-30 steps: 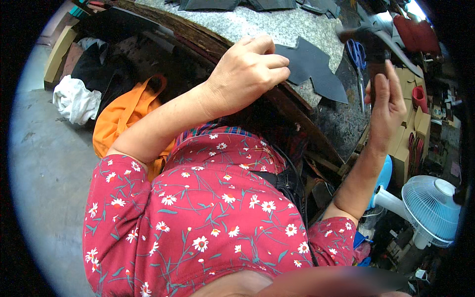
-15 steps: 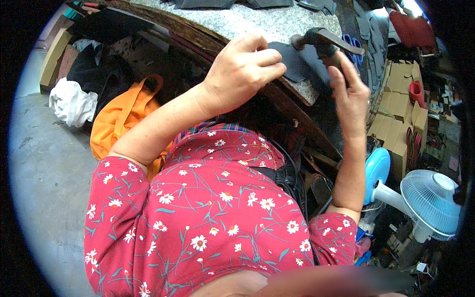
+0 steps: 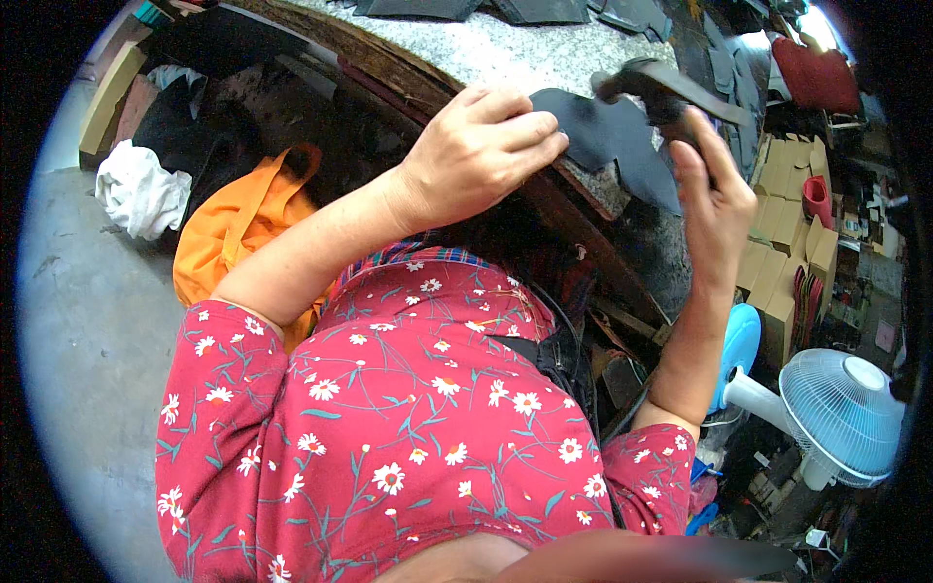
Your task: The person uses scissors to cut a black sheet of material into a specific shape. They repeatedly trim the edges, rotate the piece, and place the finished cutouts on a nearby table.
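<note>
The fingers of the left hand [image 3: 466, 160] are curled in at the near left edge of a dark sheet piece [image 3: 591, 128]; whether they pinch it or only press on it cannot be told, since the tips are hidden. The right hand [image 3: 717, 209] has its fingers closed around the handle of a hammer [image 3: 680, 85], the index finger stretched along it toward the head.

The hammer's head is grey and curved, with a blunt, rounded end to the left and a long, tapering arm to the right, somewhat blurred. It is over the sheet piece; whether it touches cannot be told. The sheet piece is matte, blue-black and flat, its left end rounded, a notch cut into its near edge and a broad lobe running down to the right. It lies on a pale speckled slab [image 3: 515, 49], its lobe reaching past the slab's right edge over the dark, worn tabletop [image 3: 656, 243].

More dark pieces [image 3: 539, 12] lie along the slab's far side. Farther out, cardboard boxes [image 3: 777, 243] and a blue-and-white fan [image 3: 841, 413] are at the right, an orange bag [image 3: 233, 238] and a bunched white cloth [image 3: 143, 189] at the left.
</note>
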The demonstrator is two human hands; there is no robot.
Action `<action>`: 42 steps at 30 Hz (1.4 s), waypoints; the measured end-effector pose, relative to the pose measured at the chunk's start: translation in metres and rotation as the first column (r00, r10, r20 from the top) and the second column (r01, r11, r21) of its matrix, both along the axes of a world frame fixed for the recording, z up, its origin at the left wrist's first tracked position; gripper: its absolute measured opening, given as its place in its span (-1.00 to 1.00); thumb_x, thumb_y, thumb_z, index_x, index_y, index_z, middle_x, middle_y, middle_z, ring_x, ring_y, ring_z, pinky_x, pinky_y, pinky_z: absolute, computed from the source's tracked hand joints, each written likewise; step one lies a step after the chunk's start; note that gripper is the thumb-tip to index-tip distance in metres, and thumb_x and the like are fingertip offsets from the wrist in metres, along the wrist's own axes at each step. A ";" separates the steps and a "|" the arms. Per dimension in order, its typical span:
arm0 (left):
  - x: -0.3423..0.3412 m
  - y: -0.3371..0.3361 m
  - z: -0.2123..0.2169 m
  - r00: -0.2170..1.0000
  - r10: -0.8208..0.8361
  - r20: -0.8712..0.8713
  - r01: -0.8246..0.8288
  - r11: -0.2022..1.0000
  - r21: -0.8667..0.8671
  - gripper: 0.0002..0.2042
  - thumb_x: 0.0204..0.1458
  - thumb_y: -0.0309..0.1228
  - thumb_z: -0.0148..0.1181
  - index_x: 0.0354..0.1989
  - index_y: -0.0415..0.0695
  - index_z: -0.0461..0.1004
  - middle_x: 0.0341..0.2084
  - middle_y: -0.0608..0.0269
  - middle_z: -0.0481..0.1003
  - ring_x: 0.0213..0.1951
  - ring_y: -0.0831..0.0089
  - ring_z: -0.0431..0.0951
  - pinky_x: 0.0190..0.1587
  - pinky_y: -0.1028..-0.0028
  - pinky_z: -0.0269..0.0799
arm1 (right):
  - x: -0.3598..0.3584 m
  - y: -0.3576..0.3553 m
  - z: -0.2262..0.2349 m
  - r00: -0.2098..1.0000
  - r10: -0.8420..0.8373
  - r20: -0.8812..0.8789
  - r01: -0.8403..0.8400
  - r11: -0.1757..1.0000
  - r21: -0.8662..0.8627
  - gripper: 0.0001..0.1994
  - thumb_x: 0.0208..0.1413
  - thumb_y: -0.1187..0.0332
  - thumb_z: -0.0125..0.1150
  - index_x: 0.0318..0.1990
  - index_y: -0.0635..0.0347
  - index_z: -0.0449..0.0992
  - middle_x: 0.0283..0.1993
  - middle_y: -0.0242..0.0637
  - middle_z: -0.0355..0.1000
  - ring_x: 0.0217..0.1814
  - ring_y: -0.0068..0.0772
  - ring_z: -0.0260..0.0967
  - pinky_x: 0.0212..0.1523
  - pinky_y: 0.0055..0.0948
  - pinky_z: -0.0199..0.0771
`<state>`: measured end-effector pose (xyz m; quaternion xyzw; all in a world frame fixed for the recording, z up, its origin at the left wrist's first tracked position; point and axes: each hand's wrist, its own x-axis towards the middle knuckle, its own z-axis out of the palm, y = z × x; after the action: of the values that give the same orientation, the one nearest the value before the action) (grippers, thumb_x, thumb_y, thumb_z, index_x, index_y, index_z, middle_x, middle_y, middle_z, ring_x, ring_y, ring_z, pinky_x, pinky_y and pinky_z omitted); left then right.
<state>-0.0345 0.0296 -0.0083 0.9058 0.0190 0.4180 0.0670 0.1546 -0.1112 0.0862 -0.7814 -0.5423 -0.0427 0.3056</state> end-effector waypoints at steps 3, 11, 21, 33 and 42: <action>-0.003 -0.005 -0.006 0.998 0.058 0.029 -0.059 0.998 0.027 -0.66 -0.17 -0.43 0.17 -0.12 -0.05 0.52 -0.17 0.37 0.47 -0.20 0.41 0.43 -0.10 0.37 0.37 | -0.007 0.003 -0.005 0.972 -0.003 -0.233 0.031 0.993 0.116 -0.67 0.10 0.31 0.22 0.02 0.18 0.49 -0.09 -0.20 0.53 -0.08 -0.39 0.51 -0.11 -0.44 0.45; -0.017 -0.008 -0.010 0.977 0.141 0.158 -0.136 0.990 -0.044 -0.65 -0.18 -0.32 0.26 -0.12 0.06 0.49 -0.18 0.38 0.39 -0.17 0.34 0.38 -0.06 0.32 0.29 | -0.003 0.003 -0.007 0.996 0.047 -0.074 -0.045 0.999 0.031 -0.66 0.10 0.23 0.21 0.01 0.12 0.50 -0.08 -0.18 0.51 -0.09 -0.34 0.51 -0.12 -0.46 0.45; -0.035 0.035 -0.013 0.874 0.366 0.321 -0.275 0.916 -0.293 -0.79 -0.13 -0.44 0.26 -0.27 -0.06 0.48 -0.33 0.24 0.42 -0.22 0.26 0.36 -0.13 0.35 0.26 | -0.016 0.010 -0.016 0.994 0.094 -0.046 -0.095 0.995 -0.012 -0.65 0.08 0.21 0.23 0.01 0.11 0.50 -0.08 -0.17 0.51 -0.12 -0.36 0.53 -0.13 -0.47 0.45; -0.035 0.040 -0.017 0.870 0.394 0.296 -0.297 0.899 -0.323 -0.82 -0.14 -0.47 0.23 -0.31 -0.03 0.51 -0.35 0.27 0.40 -0.23 0.27 0.35 -0.13 0.35 0.26 | -0.027 0.002 -0.011 0.959 0.088 -0.271 -0.064 0.993 0.096 -0.69 0.07 0.31 0.25 -0.05 0.26 0.51 -0.19 -0.17 0.54 -0.20 -0.42 0.50 -0.16 -0.47 0.45; -0.025 0.032 -0.003 0.883 0.342 0.322 -0.250 0.922 -0.295 -0.81 -0.17 -0.50 0.23 -0.31 -0.02 0.51 -0.33 0.29 0.44 -0.24 0.27 0.36 -0.12 0.35 0.26 | -0.008 -0.004 -0.003 0.998 0.034 -0.058 -0.029 0.996 0.086 -0.68 0.08 0.29 0.23 -0.02 0.22 0.51 -0.13 -0.21 0.54 -0.13 -0.42 0.51 -0.12 -0.50 0.45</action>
<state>-0.0598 0.0618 -0.0117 0.7822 0.1965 0.5799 0.1154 0.1467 -0.1151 0.0828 -0.7601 -0.5429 -0.0379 0.3552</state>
